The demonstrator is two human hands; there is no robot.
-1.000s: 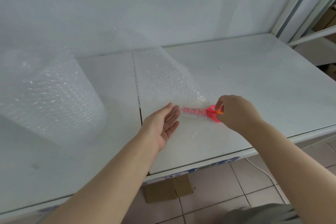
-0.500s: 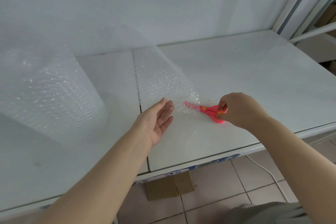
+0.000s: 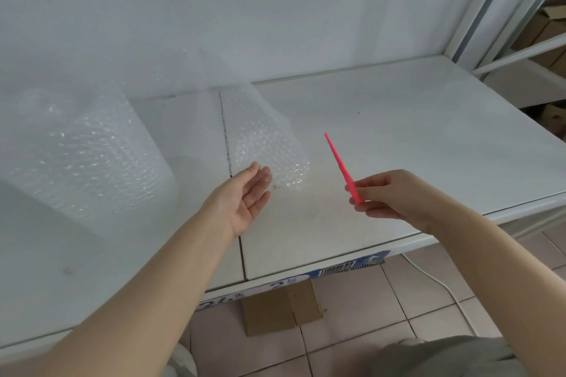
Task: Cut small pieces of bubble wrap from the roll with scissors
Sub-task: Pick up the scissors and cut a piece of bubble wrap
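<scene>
A big roll of clear bubble wrap (image 3: 88, 156) stands on the white table (image 3: 413, 131) at the left. Its loose sheet (image 3: 263, 138) curves across to the middle, and the sheet's free end hangs just above the table. My left hand (image 3: 245, 196) is palm up with straight fingers, and its fingertips touch the lower edge of that sheet. My right hand (image 3: 389, 196) grips the handles of pink scissors (image 3: 340, 165), held above the table to the right of the sheet. The blades are together and point up and to the left, apart from the wrap.
A seam (image 3: 228, 162) runs front to back through the tabletop beside my left hand. A cardboard box (image 3: 281, 309) sits on the tiled floor under the table's front edge, with a white cable (image 3: 441, 285) to its right. Shelving with boxes stands at the far right.
My right hand has lifted the scissors off the sheet and swung them to the right, blades now pointing up. My left hand stayed at the sheet's edge.
</scene>
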